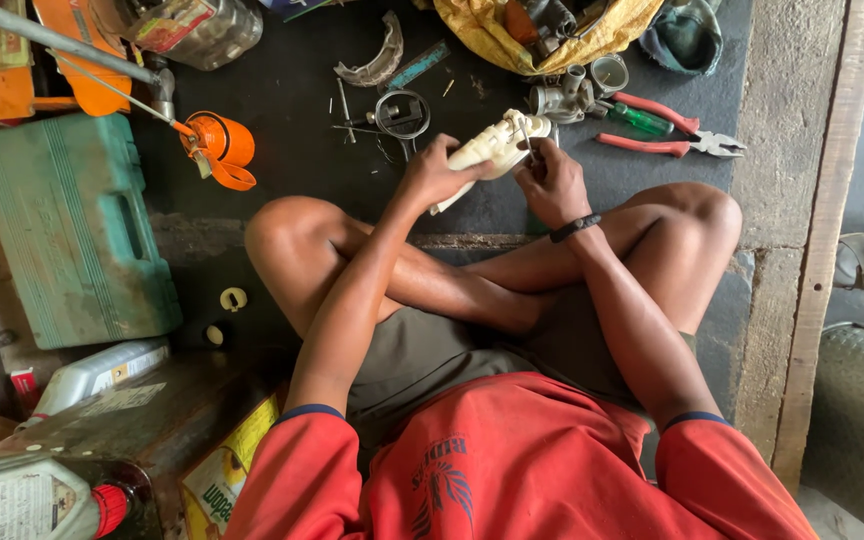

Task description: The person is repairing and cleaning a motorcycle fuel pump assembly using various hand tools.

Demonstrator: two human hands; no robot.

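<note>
- Head view, looking down on crossed bare legs, red shirt near the bottom edge, dark mat (pixel 292 90) spread on the floor.
- Left hand (pixel 435 172): grip wrapped around the lower end of a cream-coloured mechanical part (pixel 487 150), holding it above the mat just beyond the knees.
- Right hand (pixel 549 182): fingers pinched on the part's upper right end, where a thin metal piece sticks up; black wristband (pixel 574 228) on the wrist.
- Cream part: tilted, lower end to the left, upper end to the right, between both hands, off the floor.
- Just beyond the hands: metal ring clamp (pixel 402 113), loose small screws and pins, curved grey shoe piece (pixel 377 62).
- Far right of the hands: grey metal carburettor-like body (pixel 564 98), green-handled screwdriver (pixel 640 119), red-handled pliers (pixel 667 130) lying on the mat.
- Far centre: yellow cloth bag (pixel 532 30) with metal bits inside.
- Left: orange funnel (pixel 220 148) on its side, green plastic case (pixel 70 225) beside the left knee.
- Near left: white oil bottle with red cap (pixel 32 497), yellow carton (pixel 222 470).
</note>
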